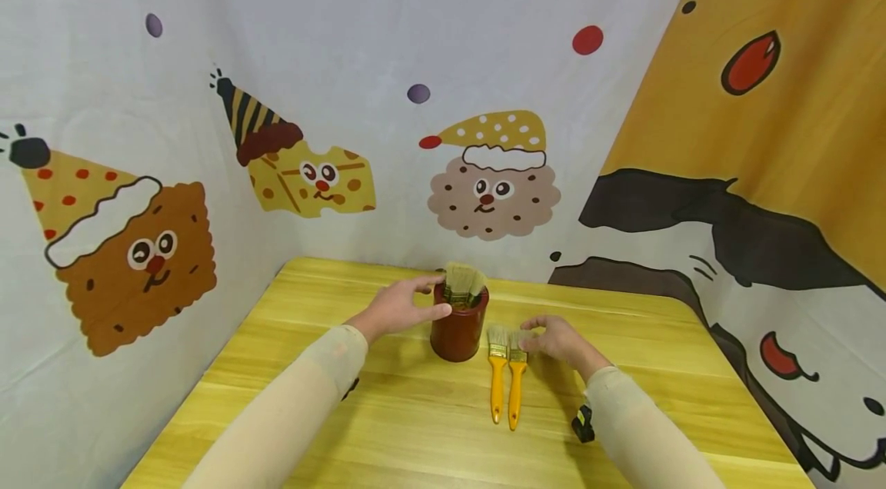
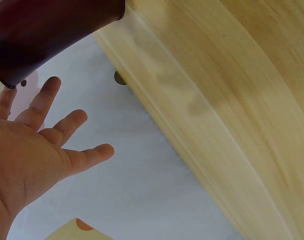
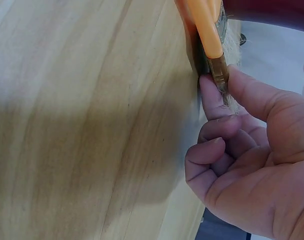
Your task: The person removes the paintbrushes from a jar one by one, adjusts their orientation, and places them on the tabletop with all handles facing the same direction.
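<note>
**Two hands at a brown pot and two yellow brushes**

Right hand (image 1: 556,340): fingers curled, index and thumb pinching the bristle end of the nearer paintbrush (image 1: 515,381). Right wrist view confirms the pinch at the metal ferrule (image 3: 219,65). A second paintbrush (image 1: 497,374) lies just beside it, touching or nearly so, both yellow handles pointing toward the person.

Left hand (image 1: 400,307): fingers straight and spread, thumb and fingertips resting against the rim of the brown pot (image 1: 458,324); a relaxed grip, not clenched. Left wrist view shows the splayed fingers (image 2: 67,125) beside the pot's wall.

The pot stands upright, left of the brushes, with more bristles (image 1: 464,280) sticking up out of it.

Counter (image 1: 346,427): yellow wood grain. Backdrop (image 1: 346,51): white cloth with cartoon biscuits in party hats; orange panel at right.
</note>
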